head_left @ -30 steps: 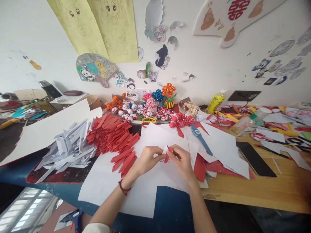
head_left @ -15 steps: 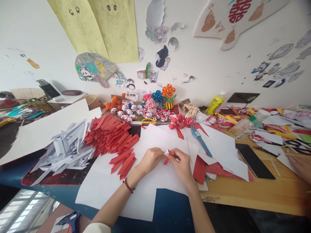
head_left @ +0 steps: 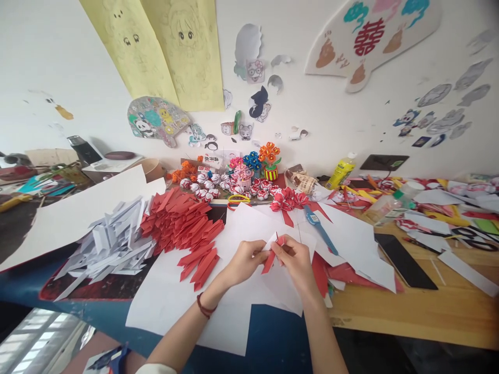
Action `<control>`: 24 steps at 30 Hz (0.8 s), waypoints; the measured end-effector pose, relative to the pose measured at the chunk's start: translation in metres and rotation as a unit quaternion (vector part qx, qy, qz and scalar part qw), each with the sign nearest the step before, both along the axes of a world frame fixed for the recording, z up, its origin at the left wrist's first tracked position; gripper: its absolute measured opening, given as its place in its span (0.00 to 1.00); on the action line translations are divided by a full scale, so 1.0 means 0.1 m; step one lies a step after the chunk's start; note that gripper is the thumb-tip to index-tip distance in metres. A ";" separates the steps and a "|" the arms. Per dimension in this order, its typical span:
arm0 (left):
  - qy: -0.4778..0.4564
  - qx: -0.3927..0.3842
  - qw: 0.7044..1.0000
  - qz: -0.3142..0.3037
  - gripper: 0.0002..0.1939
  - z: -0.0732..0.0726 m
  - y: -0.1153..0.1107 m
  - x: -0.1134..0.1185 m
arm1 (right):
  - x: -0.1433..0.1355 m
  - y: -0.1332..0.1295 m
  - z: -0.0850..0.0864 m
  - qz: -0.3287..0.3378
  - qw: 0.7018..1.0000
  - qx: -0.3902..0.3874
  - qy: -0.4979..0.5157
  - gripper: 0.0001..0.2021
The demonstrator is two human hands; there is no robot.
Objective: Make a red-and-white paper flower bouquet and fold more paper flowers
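My left hand (head_left: 246, 261) and my right hand (head_left: 295, 258) meet over white paper sheets (head_left: 230, 322) at the middle of the table. Between them is a small piece of folded paper, with a red paper strip (head_left: 268, 263) slanting down and a white part showing above the fingertips. Both hands pinch this piece; the fingers partly cover it, so how its parts join is hidden. Left of my hands lie a heap of folded red paper strips (head_left: 177, 218) and, farther left, a heap of folded white paper strips (head_left: 117, 241).
Red-and-white paper flowers (head_left: 288, 200) and small flower pots stand along the wall. A blue watch-like band (head_left: 322, 228), black phone (head_left: 405, 262), clear bottle (head_left: 390, 202), yellow bottle (head_left: 341, 171) and scissors (head_left: 475, 237) lie or stand to the right.
More of the red strip now shows below my fingers, and my hands have shifted slightly. The view has tilted up a little. Another person's hand at the right edge has left view.
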State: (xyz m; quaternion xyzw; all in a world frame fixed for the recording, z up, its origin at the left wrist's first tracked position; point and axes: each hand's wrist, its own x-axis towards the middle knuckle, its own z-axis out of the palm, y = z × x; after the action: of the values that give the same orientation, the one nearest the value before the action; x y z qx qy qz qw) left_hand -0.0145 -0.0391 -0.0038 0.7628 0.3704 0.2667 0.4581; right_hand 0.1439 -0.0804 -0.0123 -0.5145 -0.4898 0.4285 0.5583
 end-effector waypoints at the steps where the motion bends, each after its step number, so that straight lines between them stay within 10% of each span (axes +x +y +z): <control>1: -0.004 -0.007 1.000 -0.002 0.16 0.03 -0.02 -0.01 | 0.00 -0.01 0.01 0.002 1.000 -0.004 0.004 0.13; 15: 0.000 0.015 0.999 0.046 0.14 0.23 -0.41 -0.06 | -0.14 -0.28 0.22 -0.033 0.999 0.008 0.011 0.15; 24: -0.079 0.007 0.993 0.088 0.14 0.11 -0.32 -0.12 | -0.27 -0.30 0.17 -0.070 0.997 0.030 -0.010 0.11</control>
State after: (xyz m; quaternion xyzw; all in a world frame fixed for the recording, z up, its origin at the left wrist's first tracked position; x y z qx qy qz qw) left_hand -0.0261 -0.0716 0.0070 0.7070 0.3967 0.3675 0.4557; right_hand 0.1165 -0.1106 0.0049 -0.5350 -0.4710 0.3680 0.5970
